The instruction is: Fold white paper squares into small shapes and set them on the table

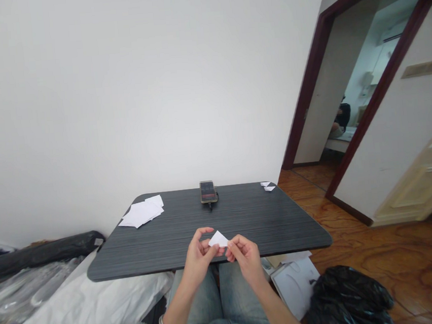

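My left hand [198,257] and my right hand [245,255] meet over the near edge of the dark grey table [268,223]. Both pinch a small folded white paper [218,239], the left from its left side, the right from its right corner. The paper is held a little above the tabletop, folded into a pointed shape. A bracelet is on my left wrist.
A loose stack of white paper sheets [141,213] lies at the table's far left. A phone [207,192] stands at the far middle edge. Small folded papers [268,186] lie at the far right corner. Plastic wrap [61,304] left, black bag [347,299] right, a person in the far doorway [341,120].
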A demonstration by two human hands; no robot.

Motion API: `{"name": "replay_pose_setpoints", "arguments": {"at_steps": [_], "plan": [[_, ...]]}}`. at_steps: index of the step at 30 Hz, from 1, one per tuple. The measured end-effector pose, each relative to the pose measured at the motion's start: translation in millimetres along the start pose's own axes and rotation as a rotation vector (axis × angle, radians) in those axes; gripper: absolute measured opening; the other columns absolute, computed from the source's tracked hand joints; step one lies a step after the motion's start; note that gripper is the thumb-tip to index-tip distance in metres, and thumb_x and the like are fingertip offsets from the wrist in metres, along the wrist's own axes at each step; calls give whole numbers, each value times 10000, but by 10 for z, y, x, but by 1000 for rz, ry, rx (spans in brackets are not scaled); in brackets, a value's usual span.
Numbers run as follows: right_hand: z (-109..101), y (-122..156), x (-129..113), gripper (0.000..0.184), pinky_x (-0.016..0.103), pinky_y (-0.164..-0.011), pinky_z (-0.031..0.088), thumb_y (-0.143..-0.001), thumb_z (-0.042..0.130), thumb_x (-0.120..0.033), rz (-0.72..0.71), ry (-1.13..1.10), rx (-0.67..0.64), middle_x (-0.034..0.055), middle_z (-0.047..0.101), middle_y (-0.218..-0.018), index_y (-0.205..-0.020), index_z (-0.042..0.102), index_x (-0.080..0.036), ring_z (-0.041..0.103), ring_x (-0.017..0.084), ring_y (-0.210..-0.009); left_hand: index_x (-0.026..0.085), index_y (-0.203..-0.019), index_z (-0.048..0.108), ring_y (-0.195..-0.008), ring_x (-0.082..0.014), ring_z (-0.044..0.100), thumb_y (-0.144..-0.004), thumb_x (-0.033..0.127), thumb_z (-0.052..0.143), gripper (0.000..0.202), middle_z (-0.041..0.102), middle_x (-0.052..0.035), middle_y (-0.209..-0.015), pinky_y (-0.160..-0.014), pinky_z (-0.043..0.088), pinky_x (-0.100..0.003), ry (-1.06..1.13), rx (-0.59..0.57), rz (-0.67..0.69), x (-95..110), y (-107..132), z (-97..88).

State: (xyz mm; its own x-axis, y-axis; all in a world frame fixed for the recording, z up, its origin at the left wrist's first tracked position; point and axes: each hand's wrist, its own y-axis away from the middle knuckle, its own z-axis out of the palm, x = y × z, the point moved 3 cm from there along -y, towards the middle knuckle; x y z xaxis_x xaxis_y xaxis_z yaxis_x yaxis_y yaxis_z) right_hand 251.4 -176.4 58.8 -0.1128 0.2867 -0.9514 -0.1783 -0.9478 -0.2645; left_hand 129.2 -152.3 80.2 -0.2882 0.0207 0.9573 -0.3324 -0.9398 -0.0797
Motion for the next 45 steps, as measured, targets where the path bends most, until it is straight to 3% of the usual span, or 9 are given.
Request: {"name": "replay_pose_setpoints", "arguments": {"at_steps": [12,19,26,35,45], "plan": [[-30,-12,14,251,195,-441,406,-733,568,-358,-2,29,8,-9,560,-495,-590,532,-155,497,93,-433,156,-1045,436,-657,-156,611,-649,265,650,464,656,-46,-713,-689,463,-304,8,-80,-35,79,37,-19],[21,21,-9,201,207,-466,432,-728,579,-320,-23,87,-17,1,591,-523,-617,547,-156,529,110,-463,142,-944,452,-515,-89,529,-647,232,652,369,584,21,-612,-536,428,-209,-86,-18,50,-33,-22,-10],[6,4,-8,194,219,-481,449,-727,585,-324,-10,92,-60,22,619,-558,-640,555,-153,551,119,-480,146,-908,455,-519,-90,522,-630,214,657,350,573,29,-605,-533,417,-205,-105,-3,64,-17,-16,12],[-9,-26,48,255,220,-468,456,-720,578,-381,46,90,-107,20,612,-540,-637,563,-141,559,117,-468,113,-1006,437,-492,-102,549,-607,197,679,475,602,24,-554,-518,418,-206,-157,-9,5,-45,-27,-71],[-54,-63,126,271,203,-462,449,-733,569,-394,77,36,-156,12,607,-535,-653,564,-135,550,103,-460,80,-1195,291,-633,-143,612,-634,219,676,695,666,-59,-691,-663,447,-275,-56,-139,-97,3,-23,-158]]}}
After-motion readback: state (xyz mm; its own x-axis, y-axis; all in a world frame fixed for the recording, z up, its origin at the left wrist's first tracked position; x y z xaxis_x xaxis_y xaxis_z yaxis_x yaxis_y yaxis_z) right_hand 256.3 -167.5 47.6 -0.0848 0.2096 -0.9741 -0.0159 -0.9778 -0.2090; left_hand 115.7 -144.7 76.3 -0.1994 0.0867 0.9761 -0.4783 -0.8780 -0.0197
